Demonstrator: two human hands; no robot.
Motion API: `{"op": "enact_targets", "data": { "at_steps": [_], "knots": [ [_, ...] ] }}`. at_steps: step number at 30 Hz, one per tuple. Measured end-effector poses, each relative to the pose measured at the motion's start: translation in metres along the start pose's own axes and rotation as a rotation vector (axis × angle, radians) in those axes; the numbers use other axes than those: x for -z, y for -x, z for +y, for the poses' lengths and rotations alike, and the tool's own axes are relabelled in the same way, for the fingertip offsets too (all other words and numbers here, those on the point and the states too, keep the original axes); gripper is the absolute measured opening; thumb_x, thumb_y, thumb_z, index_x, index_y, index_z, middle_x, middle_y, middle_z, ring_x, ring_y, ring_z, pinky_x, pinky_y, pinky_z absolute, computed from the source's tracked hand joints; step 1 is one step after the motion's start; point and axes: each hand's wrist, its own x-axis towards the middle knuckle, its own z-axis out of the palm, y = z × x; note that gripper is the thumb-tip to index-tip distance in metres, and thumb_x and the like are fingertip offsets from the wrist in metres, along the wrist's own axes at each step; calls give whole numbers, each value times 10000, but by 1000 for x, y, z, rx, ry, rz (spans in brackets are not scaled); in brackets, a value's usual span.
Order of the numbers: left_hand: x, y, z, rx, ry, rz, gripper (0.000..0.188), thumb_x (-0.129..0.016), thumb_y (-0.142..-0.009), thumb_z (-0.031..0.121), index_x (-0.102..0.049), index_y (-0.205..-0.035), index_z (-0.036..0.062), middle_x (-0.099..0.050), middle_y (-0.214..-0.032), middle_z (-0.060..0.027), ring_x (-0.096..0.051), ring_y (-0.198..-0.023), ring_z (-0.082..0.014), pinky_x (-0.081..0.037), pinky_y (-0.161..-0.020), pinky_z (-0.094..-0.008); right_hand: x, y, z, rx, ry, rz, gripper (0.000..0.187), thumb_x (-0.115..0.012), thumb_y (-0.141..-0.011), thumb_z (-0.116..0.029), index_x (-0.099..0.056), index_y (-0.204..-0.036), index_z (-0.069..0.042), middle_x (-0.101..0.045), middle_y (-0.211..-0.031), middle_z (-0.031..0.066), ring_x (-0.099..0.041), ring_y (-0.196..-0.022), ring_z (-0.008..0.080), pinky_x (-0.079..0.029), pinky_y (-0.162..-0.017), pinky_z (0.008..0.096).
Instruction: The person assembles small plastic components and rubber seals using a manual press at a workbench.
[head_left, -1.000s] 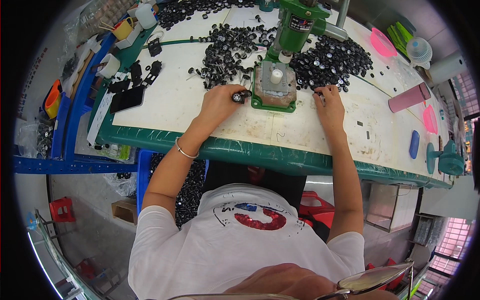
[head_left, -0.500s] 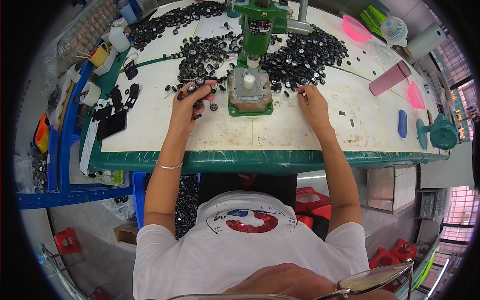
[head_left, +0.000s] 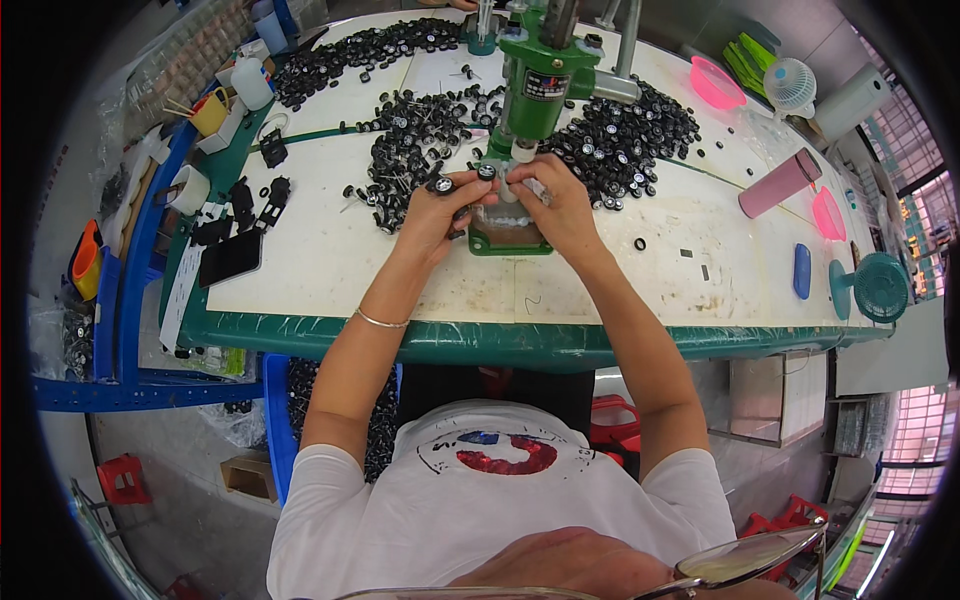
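Observation:
My left hand [head_left: 432, 218] is closed around several small black toy wheels [head_left: 444, 186], at the left side of the green hand press [head_left: 535, 105]. One more wheel [head_left: 487, 172] shows at its fingertips, right beside the press's anvil. My right hand [head_left: 562, 212] reaches in from the other side, thumb and fingers pinched together at the white post [head_left: 508, 188] under the ram. Whatever sits between those fingertips is too small and covered to make out. Both hands partly hide the press base [head_left: 510, 238].
Wheels on thin metal axles [head_left: 410, 135] are heaped left of the press, loose wheels [head_left: 625, 150] to its right. A single black ring [head_left: 640, 243] lies nearby. Black plastic parts [head_left: 242, 205] and a dark phone [head_left: 230, 260] are at the left, a pink tumbler [head_left: 780, 184] at the right.
My left hand has moved right to the press with its wheels. My right hand has left the tabletop and come in to the post. A black ring now lies right of the press.

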Motion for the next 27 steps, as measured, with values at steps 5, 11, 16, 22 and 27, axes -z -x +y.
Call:
{"op": "enact_targets", "data": {
  "at_steps": [5,11,16,22,27],
  "knots": [
    [-7,-3,3,-88,-240,102,245,-720,-813,100,-649,-1001,-39,-684,-829,-91,-573,-642,-65,-334,-442,-178,-1,6,4,-58,-43,48,126,-664,-787,-42,-637,-910,-40,-629,-923,82,-607,-899,268,-472,-771,337],
    [-10,-18,-11,-267,-408,120,166,-752,-783,107,-703,-909,9,-646,-708,-8,-528,-582,-53,-357,-482,-197,0,-3,2,-81,7,23,242,-674,-756,-30,-612,-990,-32,-631,-949,84,-600,-918,262,-467,-793,341],
    [-14,-22,-8,-389,-490,90,175,-766,-771,135,-720,-901,27,-639,-685,9,-534,-578,-51,-407,-528,-201,10,-5,7,-193,-203,48,305,-664,-777,-39,-609,-1077,-32,-598,-1029,69,-593,-932,194,-461,-827,313],
    [-13,-20,2,-325,-501,162,170,-781,-751,123,-725,-881,30,-637,-676,9,-528,-572,-53,-413,-531,-207,1,-3,8,-290,-185,-93,280,-674,-826,-105,-631,-1093,-31,-599,-1014,65,-600,-873,169,-465,-815,287],
    [-19,-25,-4,-266,-436,67,172,-785,-748,124,-724,-879,32,-647,-685,2,-540,-570,-54,-428,-537,-210,4,-3,14,-324,-275,-73,280,-668,-849,-120,-630,-1111,-28,-621,-1004,53,-604,-875,138,-476,-797,270]
  ]
}}
